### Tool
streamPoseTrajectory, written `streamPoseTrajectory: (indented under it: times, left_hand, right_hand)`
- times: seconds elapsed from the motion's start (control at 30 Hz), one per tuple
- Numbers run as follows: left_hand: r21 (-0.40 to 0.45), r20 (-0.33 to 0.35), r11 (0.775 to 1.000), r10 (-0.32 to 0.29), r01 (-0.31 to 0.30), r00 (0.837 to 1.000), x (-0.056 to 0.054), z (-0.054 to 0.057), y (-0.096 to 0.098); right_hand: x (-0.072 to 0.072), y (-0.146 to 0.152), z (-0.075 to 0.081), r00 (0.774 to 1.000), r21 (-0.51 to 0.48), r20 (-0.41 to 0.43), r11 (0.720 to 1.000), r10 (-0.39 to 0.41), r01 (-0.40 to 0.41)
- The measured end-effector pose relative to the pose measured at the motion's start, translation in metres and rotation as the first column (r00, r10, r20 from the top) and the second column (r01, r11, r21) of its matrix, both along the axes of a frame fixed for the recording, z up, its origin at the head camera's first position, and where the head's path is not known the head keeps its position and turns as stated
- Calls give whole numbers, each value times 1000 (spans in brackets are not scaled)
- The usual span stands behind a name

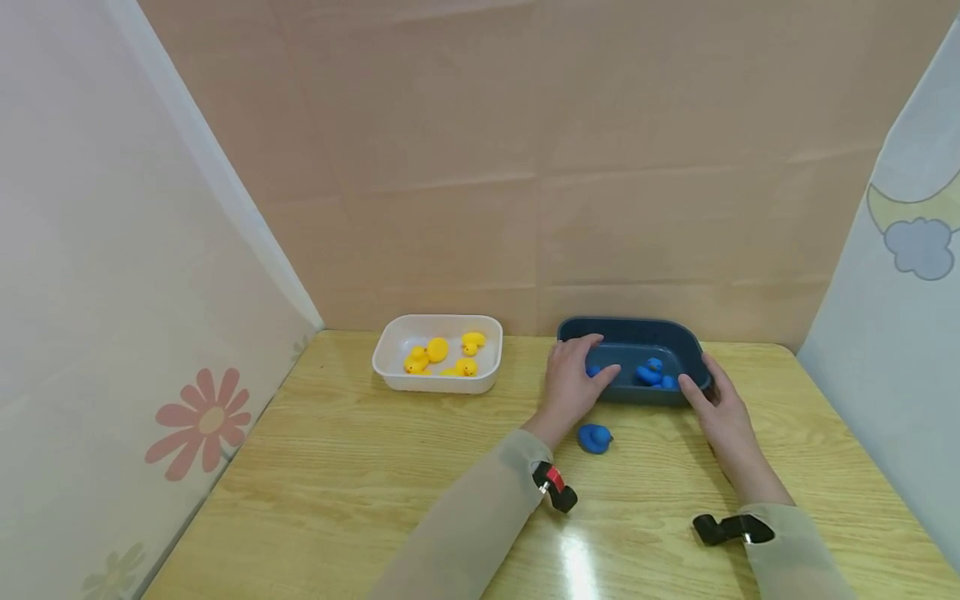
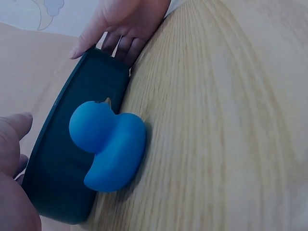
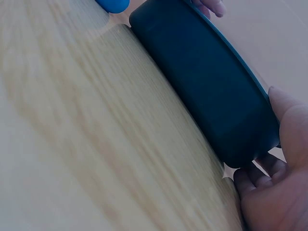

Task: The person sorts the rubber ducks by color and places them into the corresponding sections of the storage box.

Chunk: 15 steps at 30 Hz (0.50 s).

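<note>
A dark blue plastic bin [image 1: 637, 392] holds a few small blue rubber ducks [image 1: 651, 375] and stands at the back right of the table. At the bin's right end my right hand [image 1: 727, 412] grips it, thumb at the rim and fingers curled round the outer end wall [image 3: 267, 139]. My left hand [image 1: 570, 383] is over the bin's left end, thumb and fingers spread apart with nothing seen between them. Another blue rubber duck [image 1: 595, 438] sits on the table in front of the bin, below the left hand; it shows large in the left wrist view [image 2: 113, 144].
To the left stands a white bin [image 1: 438, 384] with several yellow rubber ducks [image 1: 437, 349] in it. A tan cloth backdrop [image 1: 450, 167] rises behind the wooden table [image 1: 360, 467]. Patterned cloths [image 1: 112, 250] hang at both sides.
</note>
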<state>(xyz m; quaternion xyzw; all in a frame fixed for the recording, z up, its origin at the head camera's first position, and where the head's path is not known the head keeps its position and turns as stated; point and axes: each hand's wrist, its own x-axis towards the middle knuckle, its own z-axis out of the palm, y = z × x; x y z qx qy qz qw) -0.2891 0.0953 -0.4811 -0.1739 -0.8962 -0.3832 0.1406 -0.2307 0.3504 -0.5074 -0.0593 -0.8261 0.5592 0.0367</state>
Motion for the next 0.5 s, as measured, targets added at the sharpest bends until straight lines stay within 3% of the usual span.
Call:
streamPoseTrajectory:
  times: [0.23, 0.5]
  left_hand:
    - [62, -53, 998, 2, 1, 999, 7, 0, -12]
    - [134, -26, 990, -34, 37, 999, 17, -4, -32]
  right_hand:
    - [1, -2, 3, 1000, -5, 2, 1000, -2, 2]
    - [3, -4, 5, 1000, -19, 3, 1000, -2, 2]
